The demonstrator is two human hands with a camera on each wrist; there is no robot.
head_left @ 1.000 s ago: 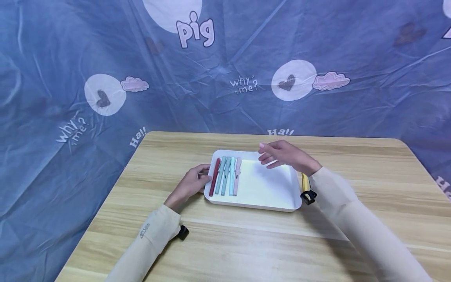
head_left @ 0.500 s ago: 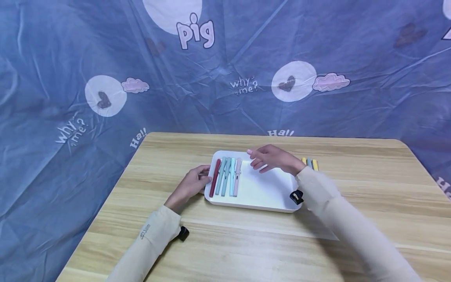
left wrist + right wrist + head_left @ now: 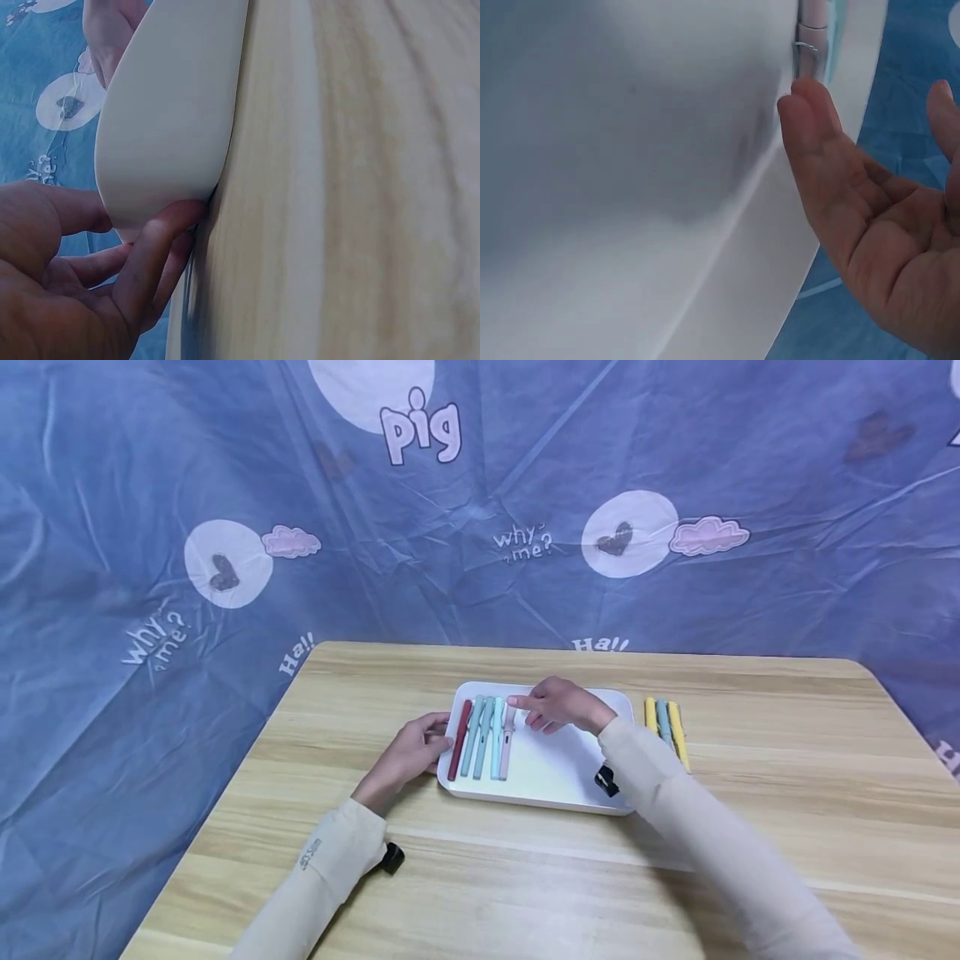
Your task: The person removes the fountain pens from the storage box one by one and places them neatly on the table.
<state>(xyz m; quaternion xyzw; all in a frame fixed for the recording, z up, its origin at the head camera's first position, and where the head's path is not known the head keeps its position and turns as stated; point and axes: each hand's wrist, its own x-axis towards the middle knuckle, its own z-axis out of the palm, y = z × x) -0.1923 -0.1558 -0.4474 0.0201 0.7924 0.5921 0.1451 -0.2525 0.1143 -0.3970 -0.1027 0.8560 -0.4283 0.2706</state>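
My left hand (image 3: 408, 752) holds the left end of a shallow white tray (image 3: 566, 777). In the left wrist view its fingers pinch the tray's corner (image 3: 169, 127) near the table. Inside, on the left side, pens lie side by side: a red pen (image 3: 460, 743), two grey-green pens (image 3: 472, 739), a light blue pen (image 3: 497, 743) and a pink pen (image 3: 505, 756). My right hand (image 3: 564, 703) hovers over the tray's far side, holding nothing. Its fingertips (image 3: 810, 105) overlap the cap end of the pink pen in the right wrist view, the fingers fairly straight.
Right of the tray, on the wooden table (image 3: 780, 760), lie two yellow pens (image 3: 678, 731) with a teal pen (image 3: 663, 722) between them; my right sleeve (image 3: 675, 793) passes close by. Behind the table hangs a blue printed cloth (image 3: 480, 585).
My right hand has moved left and lower across the tray to the pink pen, uncovering the yellow and teal pens on the right. My left hand stays at the tray's left end.
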